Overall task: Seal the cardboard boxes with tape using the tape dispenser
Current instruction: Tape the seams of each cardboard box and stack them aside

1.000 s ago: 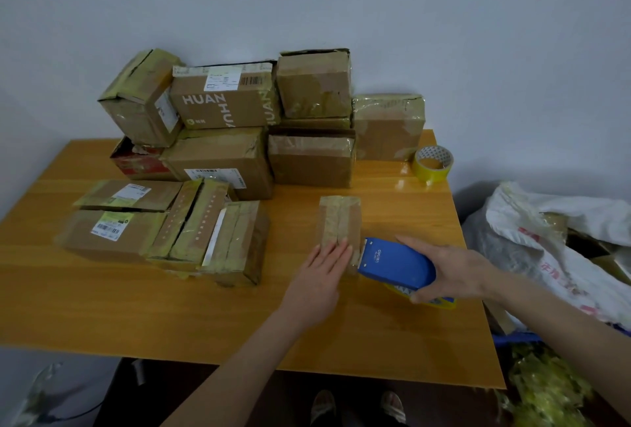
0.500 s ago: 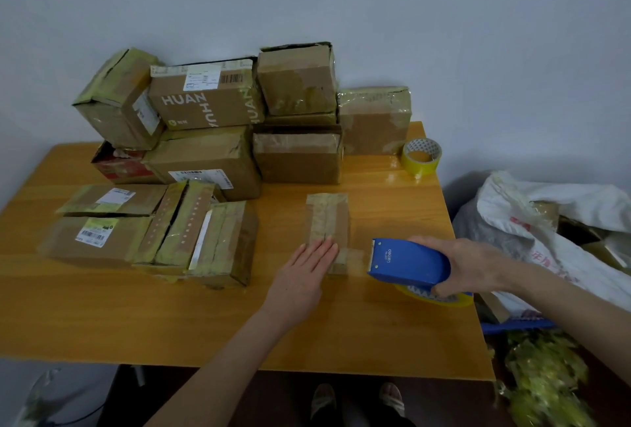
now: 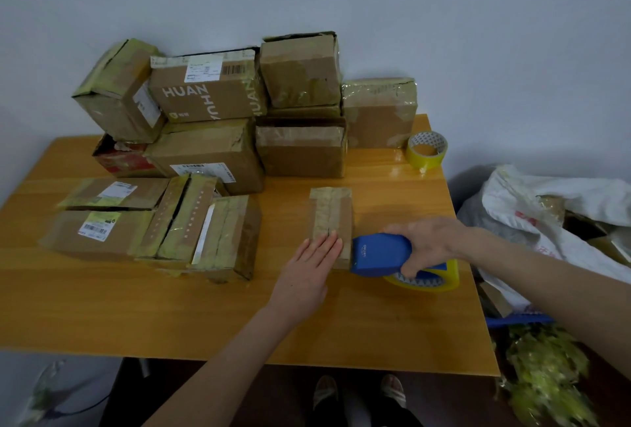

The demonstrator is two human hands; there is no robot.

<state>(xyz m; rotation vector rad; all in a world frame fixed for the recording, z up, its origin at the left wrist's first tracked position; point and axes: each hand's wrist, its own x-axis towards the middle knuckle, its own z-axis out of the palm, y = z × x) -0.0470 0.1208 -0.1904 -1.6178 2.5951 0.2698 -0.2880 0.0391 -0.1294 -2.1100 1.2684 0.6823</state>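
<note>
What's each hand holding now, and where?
The right hand grips the dispenser by its rear end, over the roll. The left hand holds nothing; it presses flat on the box.

wooden table [image 3: 102,310] | stacked cardboard boxes [image 3: 211,150] | small taped box [image 3: 330,211] | yellow tape roll [image 3: 426,150]

I read HUAN, white capitals, on brown cardboard box [image 3: 211,98] front | partly repeated inverted beneath and on its side | white shipping label [image 3: 204,72] and blue plastic tape dispenser [image 3: 379,254] logo: too small
</note>
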